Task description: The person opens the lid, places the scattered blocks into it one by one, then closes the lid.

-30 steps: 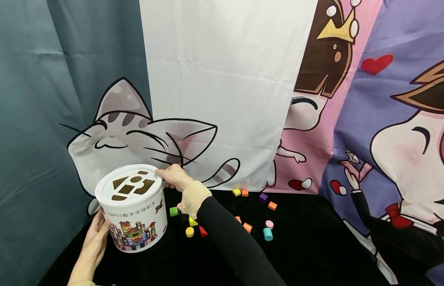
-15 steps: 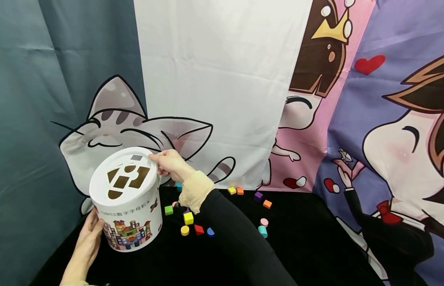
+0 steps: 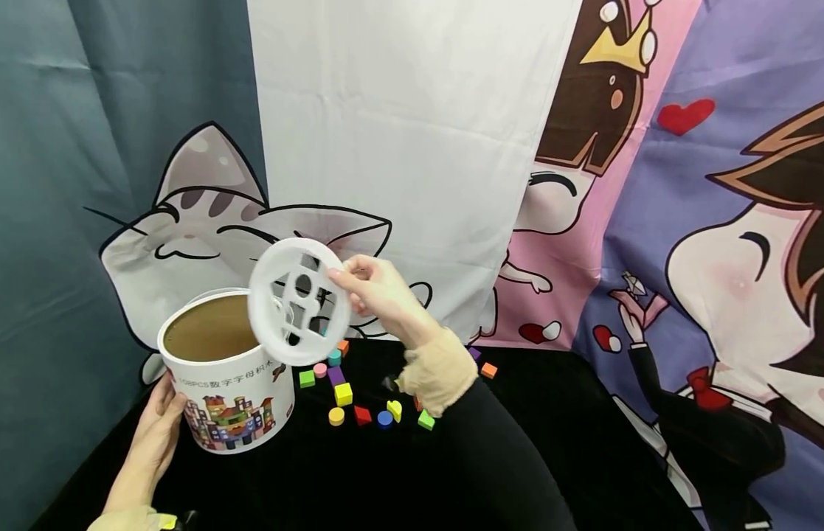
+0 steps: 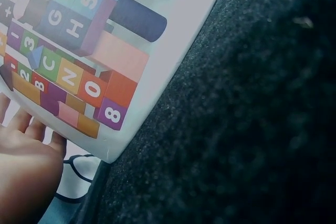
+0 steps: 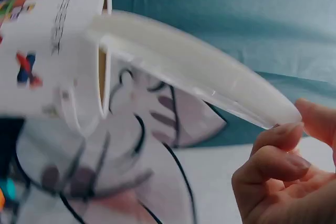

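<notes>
My right hand pinches the edge of a white round lid with shaped cut-outs. The lid stands tilted up beside the rim of a white printed bucket. In the right wrist view the lid appears nearly edge-on, its far end overlapping the mouth of the bucket. My left hand holds the bucket's left side, the thumb toward the front. In the left wrist view part of that hand lies along the bucket's printed wall. The bucket's brown inside shows, but its bottom is hidden.
Several coloured blocks lie on the black cloth, among them a yellow cube, a green block, a red block and an orange block. Printed cartoon curtains hang behind. My right sleeve hides part of the cloth.
The lid has come off the bucket and moved right in my right hand, tilting up. The bucket's mouth is now uncovered. My left hand stays on the bucket's side.
</notes>
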Action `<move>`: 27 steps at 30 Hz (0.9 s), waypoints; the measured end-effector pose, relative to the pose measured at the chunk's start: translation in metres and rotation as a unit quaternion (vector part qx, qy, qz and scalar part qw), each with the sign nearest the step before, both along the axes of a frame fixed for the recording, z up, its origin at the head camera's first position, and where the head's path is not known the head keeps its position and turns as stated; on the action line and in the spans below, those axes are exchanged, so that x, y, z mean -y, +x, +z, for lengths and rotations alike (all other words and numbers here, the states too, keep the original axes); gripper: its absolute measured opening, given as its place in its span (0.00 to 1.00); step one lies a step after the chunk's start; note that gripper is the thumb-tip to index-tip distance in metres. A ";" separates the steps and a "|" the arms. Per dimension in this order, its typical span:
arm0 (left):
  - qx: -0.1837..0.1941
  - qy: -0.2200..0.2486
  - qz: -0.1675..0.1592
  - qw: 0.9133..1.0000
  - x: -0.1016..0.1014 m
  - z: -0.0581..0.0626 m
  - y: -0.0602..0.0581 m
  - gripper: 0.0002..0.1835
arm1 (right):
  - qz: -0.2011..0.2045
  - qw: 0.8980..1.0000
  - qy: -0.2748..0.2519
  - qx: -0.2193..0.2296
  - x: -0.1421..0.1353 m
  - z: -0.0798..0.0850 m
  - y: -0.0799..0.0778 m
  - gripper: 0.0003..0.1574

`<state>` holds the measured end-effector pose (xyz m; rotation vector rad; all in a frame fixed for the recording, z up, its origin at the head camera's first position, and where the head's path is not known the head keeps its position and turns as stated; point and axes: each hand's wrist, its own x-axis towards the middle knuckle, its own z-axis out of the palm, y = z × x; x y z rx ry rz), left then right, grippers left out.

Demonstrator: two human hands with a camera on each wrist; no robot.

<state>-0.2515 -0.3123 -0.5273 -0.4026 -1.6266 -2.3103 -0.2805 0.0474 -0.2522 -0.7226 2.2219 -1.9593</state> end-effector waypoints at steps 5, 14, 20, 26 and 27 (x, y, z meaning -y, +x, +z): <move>0.015 0.004 0.005 1.000 0.002 0.004 0.000 0.37 | -0.059 0.988 0.066 -0.123 -0.051 -0.013 0.018 0.12; -0.009 0.006 0.000 1.000 0.006 0.009 -0.002 0.37 | -0.149 0.966 0.138 -0.159 -0.143 -0.060 0.042 0.10; -0.022 0.012 -0.004 1.000 0.004 0.008 -0.005 0.36 | -0.254 0.913 0.231 -0.220 -0.194 -0.092 0.052 0.05; 0.007 0.011 -0.011 1.000 0.001 0.001 -0.002 0.38 | -0.342 0.852 0.308 -0.249 -0.238 -0.127 0.058 0.08; 0.009 0.011 -0.011 1.000 0.001 0.001 -0.002 0.38 | -0.356 0.838 0.328 -0.251 -0.243 -0.132 0.058 0.10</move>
